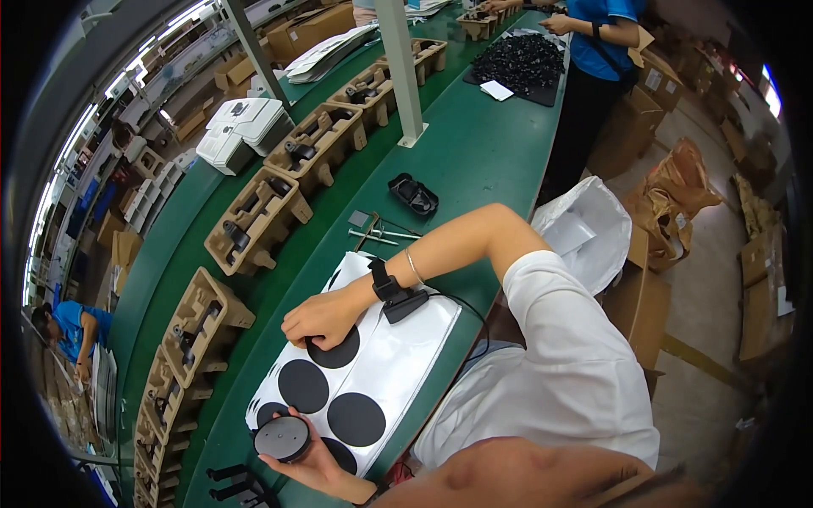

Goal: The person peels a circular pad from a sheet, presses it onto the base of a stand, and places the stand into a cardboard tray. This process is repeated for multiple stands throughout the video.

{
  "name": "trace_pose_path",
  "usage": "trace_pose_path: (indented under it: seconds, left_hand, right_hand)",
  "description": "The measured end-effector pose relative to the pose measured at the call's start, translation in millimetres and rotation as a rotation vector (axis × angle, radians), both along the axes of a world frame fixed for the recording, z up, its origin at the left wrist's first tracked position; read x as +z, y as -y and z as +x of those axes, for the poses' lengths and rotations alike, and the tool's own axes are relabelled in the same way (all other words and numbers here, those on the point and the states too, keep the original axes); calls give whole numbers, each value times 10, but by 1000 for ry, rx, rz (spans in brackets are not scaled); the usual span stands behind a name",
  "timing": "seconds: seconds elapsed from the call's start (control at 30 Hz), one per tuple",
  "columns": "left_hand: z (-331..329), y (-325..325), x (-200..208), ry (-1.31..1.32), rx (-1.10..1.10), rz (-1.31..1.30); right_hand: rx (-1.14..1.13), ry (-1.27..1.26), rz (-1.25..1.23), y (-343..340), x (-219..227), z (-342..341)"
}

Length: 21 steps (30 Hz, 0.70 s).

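My left hand (320, 464) grips a dark round disc-shaped base (282, 438), its flat face turned up with small holes in it. Below that hand lies a white sheet (405, 354) carrying several large black round stickers (356, 419). My right hand (323, 320) rests at the sheet's far part, fingers curled together at the edge of one black round sticker (337, 352). The fingertips partly cover that sticker's edge. On the right wrist sit a black strap with a small device (398, 296) and a thin bangle.
Brown moulded trays (259, 222) with black parts line the green belt to the left. Beyond the sheet lie metal rods (373, 235) and a black moulded part (413, 194). A post (400, 72) rises from the bench. A person in blue (597, 42) stands by piled black parts (518, 63).
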<state>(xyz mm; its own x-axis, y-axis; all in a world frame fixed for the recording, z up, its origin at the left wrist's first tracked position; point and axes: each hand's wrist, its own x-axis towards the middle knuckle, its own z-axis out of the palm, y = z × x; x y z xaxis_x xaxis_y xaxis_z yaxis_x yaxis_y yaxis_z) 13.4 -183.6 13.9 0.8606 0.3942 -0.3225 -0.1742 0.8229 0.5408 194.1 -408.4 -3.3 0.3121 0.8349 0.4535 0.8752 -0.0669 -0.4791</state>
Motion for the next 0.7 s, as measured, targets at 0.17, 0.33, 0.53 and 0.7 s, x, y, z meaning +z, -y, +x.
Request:
trace_pose_path:
  seconds: [0.17, 0.33, 0.53, 0.7]
  left_hand:
    - [39, -59, -82, 47, -21, -18]
    - [-19, -238, 24, 74, -36, -35]
    - [2, -168, 127, -15, 28, -54]
    - [20, -247, 30, 20, 16, -26]
  right_hand:
    - [2, 61, 17, 39, 89, 20]
    - [-72, 16, 63, 155, 474, -192]
    - [-352, -96, 186, 870, 609, -541]
    - [-621, -117, 324, 1178, 537, -939]
